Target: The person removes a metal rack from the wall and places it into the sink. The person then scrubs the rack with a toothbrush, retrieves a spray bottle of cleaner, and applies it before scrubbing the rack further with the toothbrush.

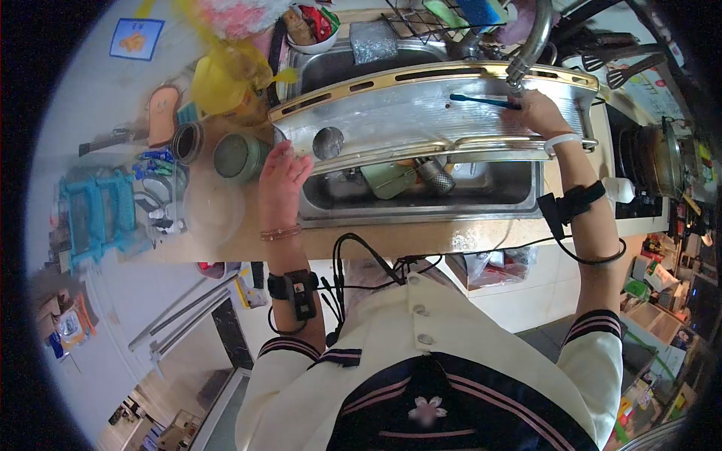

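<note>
A long stainless-steel panel [391, 128] lies tilted across the sink, with slots along its far edge, a round hole near its left end and metal rails along its near side. My right hand [543, 114] is closed around the handle of a dark teal toothbrush [485, 100], above the panel's right part. The brush head points left, close to the metal surface. At the panel's left end, my left hand [284, 177] has its fingers curled at the near corner, gripping the edge; part of the contact is hidden.
The near sink basin [489, 195] holds a green board [387, 180] and a perforated metal cylinder [434, 175]. A faucet [532, 45] hangs over the panel beside my right hand. Left are a round greenish container [239, 156] and yellow gloves [222, 83]. Pots [662, 158] stand right.
</note>
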A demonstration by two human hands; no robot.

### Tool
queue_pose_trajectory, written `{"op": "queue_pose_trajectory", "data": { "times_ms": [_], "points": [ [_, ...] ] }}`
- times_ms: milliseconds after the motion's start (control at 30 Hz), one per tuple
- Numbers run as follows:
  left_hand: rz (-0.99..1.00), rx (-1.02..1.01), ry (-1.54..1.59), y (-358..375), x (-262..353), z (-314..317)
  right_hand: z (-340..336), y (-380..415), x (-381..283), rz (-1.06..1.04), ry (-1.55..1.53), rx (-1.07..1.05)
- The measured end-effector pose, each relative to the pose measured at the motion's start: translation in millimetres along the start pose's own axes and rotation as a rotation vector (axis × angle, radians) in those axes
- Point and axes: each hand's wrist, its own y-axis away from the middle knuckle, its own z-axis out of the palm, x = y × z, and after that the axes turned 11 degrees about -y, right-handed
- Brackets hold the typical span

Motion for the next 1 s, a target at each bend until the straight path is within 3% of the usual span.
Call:
{"op": "queue_pose_trajectory", "data": {
  "times_ms": [33,133,233,333,433,467,500,567,633,700,800,833,900,1000],
  "points": [
    [0.011,-0.064,0.011,0,-1,-1,-5,0,-5,0.007,-0.006,-0.026],
    [-0.02,0.143,-0.154,6,8,26,-7,3,-13,0.054,-0.099,-0.071],
    [0.026,0.208,-0.252,3,9,38,-1,4,-12,0.137,-0.279,-0.071],
    [0.407,0.032,-0.767,1,-3,45,-8,-1,-11,0.206,-0.321,-0.187],
    [0.371,-0.088,-0.994,5,-13,61,-13,2,-22,0.199,-0.272,-0.397],
    [0.349,-0.122,-0.957,2,-16,65,7,-8,15,0.142,-0.482,-0.31],
    [0.384,-0.113,-1.016,-1,-22,63,-14,-13,9,0.14,-0.312,-0.365],
    [0.46,-0.093,-1.135,-9,-36,56,4,-4,12,0.239,-0.455,-0.282],
    [0.512,-0.058,-1.17,-16,-38,57,0,4,-1,0.159,-0.414,-0.249],
    [0.521,-0.049,-1.195,-10,-41,57,-2,-13,23,0.327,-0.607,-0.441],
    [0.514,-0.048,-1.202,-11,-36,60,4,5,6,0.133,-0.327,-0.245],
    [0.502,-0.045,-1.199,-11,-37,59,-8,-10,10,0.254,-0.332,-0.442],
    [0.464,-0.047,-1.188,-10,-38,59,-1,-5,14,0.319,-0.618,-0.165],
    [0.414,-0.011,-1.078,-7,-35,58,-25,1,-2,0.226,-0.317,-0.379]
  ]
}}
